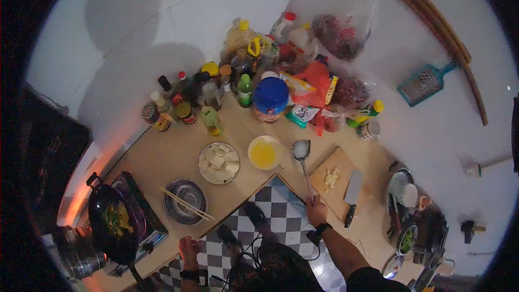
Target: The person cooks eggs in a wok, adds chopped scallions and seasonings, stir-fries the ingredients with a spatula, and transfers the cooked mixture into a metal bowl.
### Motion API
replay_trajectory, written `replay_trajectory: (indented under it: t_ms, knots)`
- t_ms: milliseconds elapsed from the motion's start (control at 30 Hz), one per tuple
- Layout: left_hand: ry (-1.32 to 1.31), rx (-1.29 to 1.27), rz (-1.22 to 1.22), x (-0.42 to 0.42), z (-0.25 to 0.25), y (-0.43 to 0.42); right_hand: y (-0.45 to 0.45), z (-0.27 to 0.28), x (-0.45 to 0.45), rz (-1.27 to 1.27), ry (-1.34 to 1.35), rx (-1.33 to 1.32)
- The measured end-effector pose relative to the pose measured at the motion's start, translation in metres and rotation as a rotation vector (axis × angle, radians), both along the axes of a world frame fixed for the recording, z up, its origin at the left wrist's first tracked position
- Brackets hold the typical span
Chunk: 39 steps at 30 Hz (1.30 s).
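Note:
My right hand (316,212) is closed round the handle of a wok spatula (306,173). Something white, perhaps a powder, sits on its blade. Just right of the spatula lies a wooden cutting board (339,163) with chopped pale pieces, maybe garlic (331,179), and a kitchen knife (352,194). My left hand (189,251) hangs by the counter's front edge, fingers loosely bent and apart, with nothing visible in it. Nearest to it are a dark bowl (185,217) with chopsticks (184,202) across it and a wok (101,227) holding greens and yellowish food.
The wok stands on a stove (141,205) at left. A plate of white chunks, apparently tofu (218,162), and a bowl of yellow liquid (264,154) stand mid-counter. Behind are several bottles, a blue-lidded jar (270,94) and bags. A grater (424,85) hangs on the wall.

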<state>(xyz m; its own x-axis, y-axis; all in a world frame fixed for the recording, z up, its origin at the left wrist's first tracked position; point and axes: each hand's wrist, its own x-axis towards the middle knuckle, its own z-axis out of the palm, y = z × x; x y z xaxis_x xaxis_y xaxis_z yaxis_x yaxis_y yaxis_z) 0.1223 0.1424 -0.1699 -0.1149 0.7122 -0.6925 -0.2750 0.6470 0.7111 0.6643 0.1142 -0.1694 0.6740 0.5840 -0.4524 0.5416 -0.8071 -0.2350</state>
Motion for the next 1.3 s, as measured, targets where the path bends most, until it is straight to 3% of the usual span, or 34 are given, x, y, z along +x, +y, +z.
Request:
replay_trajectory:
  t_ms: [100,167,200,300,333,367,400,433,500,533,600,667,733,867,933,967,1100,1133,1167,1200,1300]
  knots:
    - [0.132,-0.047,-0.062,0.012,0.042,-0.01,-0.005,-0.043,0.027,0.11,-0.032,-0.028]
    - [0.248,0.062,-0.181,0.001,0.041,-0.029,-0.03,-0.104,0.046,0.355,-0.17,-0.066]
    - [0.101,0.101,-0.012,-0.003,0.039,-0.048,-0.046,-0.145,0.058,0.498,-0.259,-0.074]
    - [-0.193,0.148,0.103,-0.031,0.045,-0.073,-0.019,-0.087,0.04,0.501,-0.359,-0.013]
    - [-0.143,0.172,0.17,-0.031,0.071,-0.079,-0.006,-0.065,0.03,0.549,-0.471,0.033]
    - [0.121,0.109,0.107,-0.02,0.101,-0.08,0.006,-0.045,0.023,0.576,-0.56,0.075]
    - [0.367,0.03,0.031,-0.017,0.118,-0.084,0.024,-0.03,0.014,0.485,-0.514,0.211]
    - [0.372,0.039,0.059,-0.026,0.118,-0.096,0.047,-0.025,0.001,0.377,-0.376,0.374]
    - [0.115,0.122,0.292,-0.061,0.106,-0.139,0.092,-0.022,-0.02,0.163,0.023,0.6]
    - [-0.351,0.106,0.542,-0.091,0.083,-0.172,0.115,-0.024,-0.031,0.055,0.253,0.636]
    - [-0.283,0.202,0.575,-0.096,0.116,-0.184,0.16,-0.024,-0.048,-0.171,0.67,0.635]
    - [-0.214,0.315,0.606,-0.092,0.158,-0.183,0.189,-0.02,-0.057,-0.325,0.915,0.582]
    - [0.45,0.247,0.485,-0.09,0.186,-0.185,0.199,-0.052,-0.049,-0.287,0.85,0.613]
    - [0.506,0.226,0.687,-0.118,0.194,-0.197,0.204,-0.178,0.011,-0.06,0.477,0.798]
    - [0.839,0.131,0.601,-0.137,0.204,-0.197,0.193,-0.071,-0.024,-0.119,0.583,0.713]
    - [0.811,0.136,0.599,-0.149,0.202,-0.201,0.188,0.001,-0.051,-0.149,0.632,0.668]
    - [1.166,0.213,0.488,-0.213,0.157,-0.211,0.184,0.075,-0.077,-0.121,0.691,0.783]
    - [1.331,0.268,0.466,-0.226,0.137,-0.214,0.19,0.069,-0.073,0.067,0.542,0.754]
    - [1.302,0.28,0.473,-0.234,0.123,-0.214,0.194,0.071,-0.068,0.25,0.388,0.715]
    - [1.069,0.286,0.574,-0.24,0.108,-0.213,0.186,0.128,-0.109,0.226,0.588,0.714]
    - [0.648,0.335,0.629,-0.251,0.09,-0.209,0.183,0.205,-0.191,0.353,0.526,0.669]
